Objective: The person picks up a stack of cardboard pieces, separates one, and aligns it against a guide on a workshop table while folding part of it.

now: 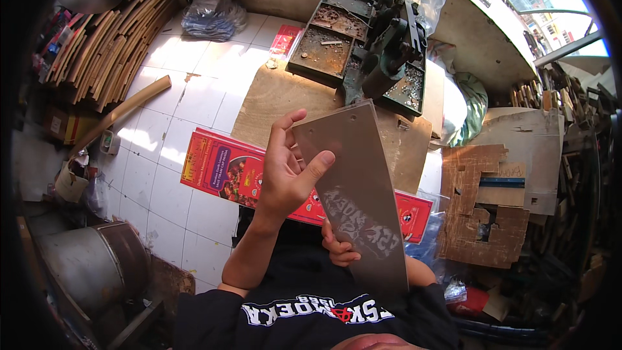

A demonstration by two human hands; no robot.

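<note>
A stiff, glossy grey-brown sheet (355, 175) with small holes near its far edge is held tilted in front of my chest. White lettering from my shirt shows as a reflection on its face. My left hand (288, 172) grips its left edge near the far end, thumb across the front and index finger raised. My right hand (340, 246) reaches from behind, its fingers curled round the left edge lower down; the rest of that hand is hidden. Beneath lie red printed sheets (210, 168), partly covered by my left arm and the held sheet.
Beyond my hands, a dark hand press (389, 58) stands on a wooden board (265, 104), flanked by compartment trays (324, 48) of small metal parts. Stacked cardboard (123, 39) leans at far left, near a cardboard tube (129, 113). A metal drum (91, 262) sits near left; cut brown boards (473, 220) lie right.
</note>
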